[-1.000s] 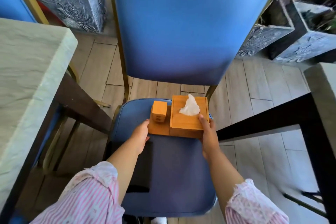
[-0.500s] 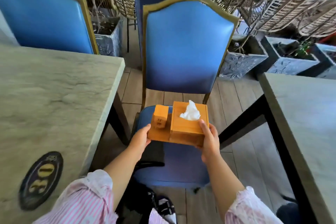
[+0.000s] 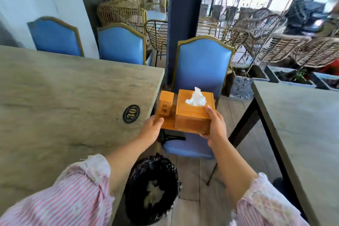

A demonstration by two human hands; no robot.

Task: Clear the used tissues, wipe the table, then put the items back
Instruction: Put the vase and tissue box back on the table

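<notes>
I hold a wooden tissue box set in the air above a blue chair, just right of the stone table. The set is a tray with a tissue box, a white tissue sticking out, and a small wooden block on its left. My left hand grips the tray's left end. My right hand grips the box's right near corner, thumb on top. Below, a bin with a black bag holds crumpled white tissues.
The stone table carries a round black "30" badge near its right edge. A second grey table stands at the right. Blue chairs line the far side, with wicker chairs and planters beyond.
Both hands have lifted the tissue box set off the chair seat and raised it to table height. My view has risen and pulled back, so the table top and bin show.
</notes>
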